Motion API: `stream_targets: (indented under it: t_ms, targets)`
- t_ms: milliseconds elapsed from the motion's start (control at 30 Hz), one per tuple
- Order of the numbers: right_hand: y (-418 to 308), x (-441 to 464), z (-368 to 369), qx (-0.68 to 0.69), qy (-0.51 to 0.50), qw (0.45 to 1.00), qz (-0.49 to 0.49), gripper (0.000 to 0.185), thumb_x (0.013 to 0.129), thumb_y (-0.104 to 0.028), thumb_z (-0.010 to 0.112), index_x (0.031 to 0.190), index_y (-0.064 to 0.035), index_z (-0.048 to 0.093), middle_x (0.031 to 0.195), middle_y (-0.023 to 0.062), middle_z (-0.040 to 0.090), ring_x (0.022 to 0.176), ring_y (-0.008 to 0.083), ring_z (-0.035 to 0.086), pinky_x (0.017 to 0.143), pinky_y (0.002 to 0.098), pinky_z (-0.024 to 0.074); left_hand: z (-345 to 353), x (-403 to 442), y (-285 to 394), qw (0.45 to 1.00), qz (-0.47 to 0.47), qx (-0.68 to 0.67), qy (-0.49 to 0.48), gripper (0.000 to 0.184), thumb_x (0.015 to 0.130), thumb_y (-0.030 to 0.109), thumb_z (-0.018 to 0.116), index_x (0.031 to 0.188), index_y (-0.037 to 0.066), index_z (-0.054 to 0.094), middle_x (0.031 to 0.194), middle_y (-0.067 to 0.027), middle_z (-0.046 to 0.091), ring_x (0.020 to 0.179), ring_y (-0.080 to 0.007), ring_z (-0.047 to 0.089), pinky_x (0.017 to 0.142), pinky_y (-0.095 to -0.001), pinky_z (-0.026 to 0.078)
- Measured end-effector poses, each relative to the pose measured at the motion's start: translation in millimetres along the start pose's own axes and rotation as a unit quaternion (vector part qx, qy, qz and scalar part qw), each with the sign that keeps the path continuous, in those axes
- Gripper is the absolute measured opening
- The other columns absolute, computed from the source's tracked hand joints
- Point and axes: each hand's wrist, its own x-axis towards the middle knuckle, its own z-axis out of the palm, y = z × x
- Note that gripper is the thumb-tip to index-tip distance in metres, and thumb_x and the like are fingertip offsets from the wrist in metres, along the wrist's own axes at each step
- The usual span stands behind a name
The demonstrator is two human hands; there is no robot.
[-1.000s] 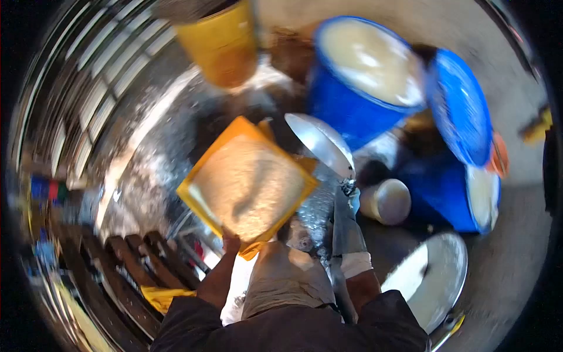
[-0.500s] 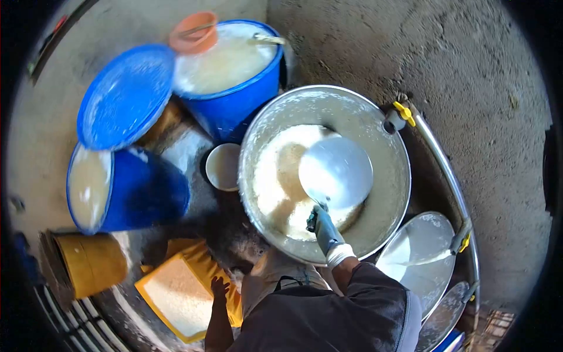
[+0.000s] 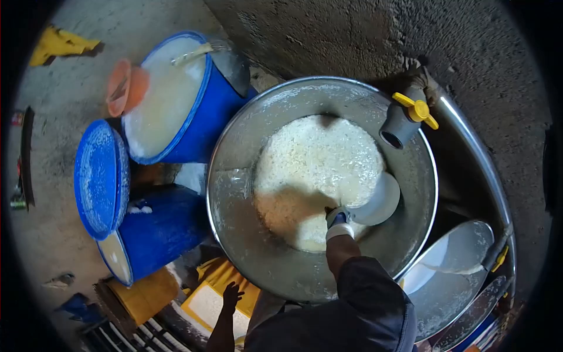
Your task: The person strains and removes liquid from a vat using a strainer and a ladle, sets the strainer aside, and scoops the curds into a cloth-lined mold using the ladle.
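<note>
My right hand (image 3: 338, 217), in a grey glove with a white cuff, reaches deep into a large round metal vat (image 3: 234, 234). It is closed on a round metal scoop (image 3: 378, 202). The scoop is tilted, its near edge sunk into a white, lumpy, wet mass (image 3: 319, 155) at the bottom of the vat. Part of that mass lies in shadow. My left hand (image 3: 233, 295) is bare and hangs outside the vat with its fingers apart, holding nothing. Just below it is a yellow sack or liner (image 3: 249, 290) around a container of white material (image 3: 208, 305).
Two blue barrels (image 3: 226, 97) of pale liquid stand left, with an orange bowl (image 3: 132, 88) and a blue lid (image 3: 98, 179). A pipe outlet with a yellow valve (image 3: 417, 110) overhangs the vat's right rim. At lower right, liquid pours into another metal vessel (image 3: 448, 293).
My right hand has lowered the scoop from above the vat into the white mass, and the scoop has tipped. The view has shifted and come closer to the vat. My left hand remains empty.
</note>
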Motion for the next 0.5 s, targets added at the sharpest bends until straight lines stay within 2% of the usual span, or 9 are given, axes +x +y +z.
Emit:
stream_targets:
  t_ms: [67,100,167,233,267,300,333,433,500]
  targets:
    - [-12.1,28.5,26.7,-0.009,-0.026,0.999,0.046,0.023,0.094,-0.032,0.048,0.075,-0.0193,0.047,0.051,-0.0006,0.04,0.037,0.0138,0.038,0.034,0.0274,0.0314,2.6,5.2,4.7,1.0,-0.022,0.021,0.003,0.05,0.09,0.02,0.059,0.136,0.013,0.039,0.112,-0.0056,0.059,0.082,-0.0253,0.067,0.062,-0.0333,0.048]
    - [-13.2,33.0,21.8,-0.113,-0.037,0.993,0.012,0.026,0.094,-0.036,0.049,0.073,-0.0192,0.048,0.051,-0.001,0.044,0.037,0.0142,0.04,0.034,0.0283,0.0328,4.7,7.7,9.5,0.999,-0.028,0.024,-0.001,0.05,0.09,0.02,0.059,0.136,0.013,0.039,0.111,-0.0052,0.059,0.082,-0.0252,0.067,0.063,-0.0337,0.048]
    - [-20.3,78.8,16.3,-0.134,-0.14,0.98,0.055,0.024,0.092,-0.029,0.053,0.072,-0.0173,0.046,0.057,-0.0017,0.046,0.039,0.0168,0.042,0.036,0.0351,0.0372,5.4,13.0,16.0,0.999,-0.027,0.021,-0.015,0.05,0.091,0.02,0.058,0.137,0.013,0.038,0.108,-0.0046,0.06,0.084,-0.0243,0.067,0.065,-0.0334,0.049]
    - [-19.3,128.5,2.3,-0.035,-0.2,0.976,0.076,0.02,0.091,-0.02,0.056,0.073,-0.0172,0.049,0.059,-0.0044,0.05,0.042,0.0131,0.043,0.038,0.0294,0.0381,13.9,15.5,28.0,0.998,-0.028,0.056,0.002,0.052,0.091,0.021,0.059,0.138,0.012,0.037,0.11,-0.0047,0.059,0.085,-0.024,0.067,0.067,-0.0336,0.049]
    - [-26.3,89.5,5.5,-0.067,-0.203,0.974,0.076,0.015,0.091,-0.013,0.057,0.077,-0.0169,0.053,0.061,-0.0051,0.052,0.047,0.0099,0.047,0.041,0.0245,0.0399,10.8,18.0,28.4,0.999,-0.008,0.051,-0.015,0.052,0.092,0.024,0.06,0.137,0.011,0.038,0.113,-0.0056,0.059,0.086,-0.0239,0.067,0.069,-0.034,0.049]
    - [-31.4,81.8,0.3,-0.092,-0.167,0.981,0.035,0.011,0.09,-0.014,0.059,0.08,-0.0168,0.055,0.062,-0.0056,0.051,0.051,0.0092,0.049,0.044,0.0231,0.0411,9.5,19.7,31.0,0.999,-0.005,0.05,-0.013,0.052,0.092,0.024,0.06,0.137,0.011,0.038,0.113,-0.0056,0.059,0.086,-0.0239,0.067,0.069,-0.034,0.049]
    - [-39.3,89.0,-14.1,-0.123,-0.22,0.965,0.074,0.01,0.088,-0.017,0.063,0.081,-0.0172,0.056,0.064,-0.0061,0.051,0.051,0.0094,0.049,0.044,0.0229,0.0422,9.5,19.7,33.8,0.999,-0.009,0.046,-0.007,0.051,0.092,0.024,0.06,0.137,0.011,0.038,0.114,-0.0061,0.059,0.086,-0.024,0.067,0.069,-0.0347,0.049]
    - [-57.5,73.8,-29.3,-0.169,-0.28,0.937,0.121,0.015,0.09,-0.018,0.059,0.076,-0.0168,0.051,0.06,-0.0066,0.047,0.049,0.007,0.047,0.041,0.0213,0.0387,9.7,23.1,39.7,0.999,-0.009,0.04,0.019,0.051,0.092,0.024,0.059,0.137,0.011,0.039,0.114,-0.007,0.059,0.089,-0.0248,0.067,0.071,-0.0367,0.049]
    - [-66.7,38.3,-30.7,-0.233,-0.244,0.931,0.136,0.016,0.09,-0.018,0.058,0.076,-0.0156,0.051,0.059,-0.0062,0.047,0.047,0.0077,0.046,0.041,0.021,0.0389,6.5,23.5,36.6,0.999,-0.016,0.04,0.028,0.051,0.091,0.021,0.058,0.137,0.01,0.037,0.117,-0.0077,0.057,0.088,-0.0262,0.066,0.072,-0.0377,0.05]
